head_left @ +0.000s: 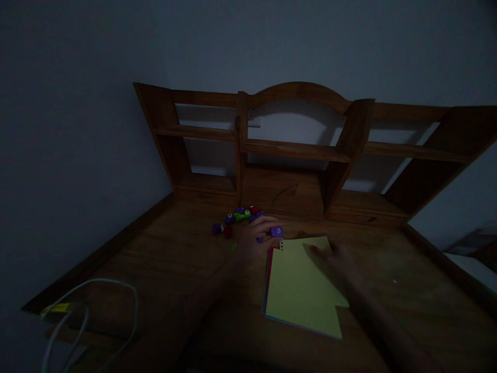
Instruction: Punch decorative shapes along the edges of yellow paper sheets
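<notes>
A stack of coloured paper sheets with a yellow-green sheet on top (pixel 298 287) lies on the wooden desk (pixel 166 264). My right hand (pixel 336 264) rests flat on the top sheet, fingers stretched toward its far edge. My left hand (pixel 256 239) is curled round a small purple paper punch (pixel 276 231) at the sheet's far left corner, where three small holes show. Behind the left hand lies a cluster of several small punches (pixel 238 217) in purple, green and red.
A wooden hutch with shelves (pixel 295 150) stands at the back of the desk against the wall. A white cable (pixel 93 311) loops at the near left edge. A raised wooden rim runs along the desk's left and right sides. The scene is dim.
</notes>
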{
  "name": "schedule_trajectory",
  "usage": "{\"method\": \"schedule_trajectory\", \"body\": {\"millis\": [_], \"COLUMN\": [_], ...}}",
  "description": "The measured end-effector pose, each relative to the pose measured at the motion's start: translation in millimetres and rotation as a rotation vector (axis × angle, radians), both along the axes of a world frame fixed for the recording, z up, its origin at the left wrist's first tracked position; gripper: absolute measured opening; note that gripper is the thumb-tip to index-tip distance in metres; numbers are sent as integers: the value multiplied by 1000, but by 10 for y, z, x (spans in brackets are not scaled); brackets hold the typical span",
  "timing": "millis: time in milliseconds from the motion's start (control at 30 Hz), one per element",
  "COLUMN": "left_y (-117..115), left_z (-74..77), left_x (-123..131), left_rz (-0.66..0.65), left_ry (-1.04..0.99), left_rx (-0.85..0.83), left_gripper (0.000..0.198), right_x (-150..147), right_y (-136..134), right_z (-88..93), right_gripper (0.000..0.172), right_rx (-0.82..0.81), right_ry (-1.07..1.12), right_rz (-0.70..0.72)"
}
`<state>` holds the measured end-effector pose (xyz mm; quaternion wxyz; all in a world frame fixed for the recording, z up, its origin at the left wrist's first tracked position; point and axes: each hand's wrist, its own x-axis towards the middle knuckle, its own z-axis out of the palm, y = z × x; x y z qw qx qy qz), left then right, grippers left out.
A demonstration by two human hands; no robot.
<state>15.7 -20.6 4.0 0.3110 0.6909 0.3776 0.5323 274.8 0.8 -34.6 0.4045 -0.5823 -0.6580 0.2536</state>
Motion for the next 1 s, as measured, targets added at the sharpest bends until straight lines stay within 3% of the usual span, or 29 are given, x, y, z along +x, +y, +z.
{"method": "schedule_trajectory", "body": {"millis": [100, 200, 333, 500, 1000], "left_y": [18, 25, 7, -3, -46], "left_z": [-51, -137, -222, -253, -292], "left_x": [30, 86, 157, 187, 196], "left_rz": [-38, -122, -181, -128, -23], "left_ry": [-39, -84, -42, 60, 166], "left_rx": [-32, -128, -127, 9, 157], "left_gripper": [30, 36, 31, 28, 32], "right_x": [-39, -104, -213, -282, -319], "right_y": [-44, -169, -315, -360, -441], "right_z": [64, 134, 121, 90, 136], "right_gripper": [43, 24, 28, 39, 52], "right_rx": [491, 695, 756, 829, 928], "right_ry": [-182, -228, -293, -382, -439], "right_rz": [-44, 149, 365, 488, 454]}}
